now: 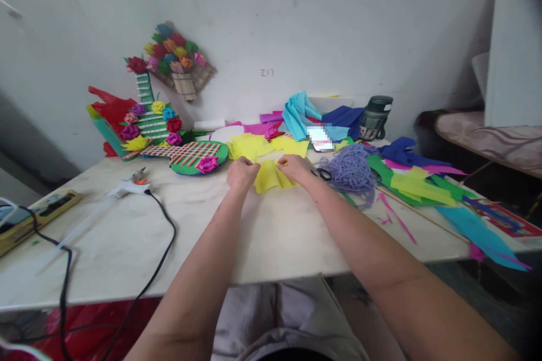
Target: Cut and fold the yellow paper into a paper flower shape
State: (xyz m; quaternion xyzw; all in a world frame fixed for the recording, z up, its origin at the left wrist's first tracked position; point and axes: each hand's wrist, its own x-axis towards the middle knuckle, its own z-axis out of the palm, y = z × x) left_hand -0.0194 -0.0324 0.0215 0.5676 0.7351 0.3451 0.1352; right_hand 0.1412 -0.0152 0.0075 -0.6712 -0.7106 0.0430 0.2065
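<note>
A piece of yellow crepe paper is stretched between my two hands over the middle of the table. My left hand pinches its left side. On the right side my right hand grips it with thumb and fingers together. More yellow crepe paper lies flat just behind them. Black-handled scissors rest by my right wrist, partly hidden. A tangle of purple yarn sits to their right.
A glue gun with a black cord and a power strip lie at left. Flower-decorated crafts stand behind. A dark bottle, a phone, blue paper, and a thin stick are at right.
</note>
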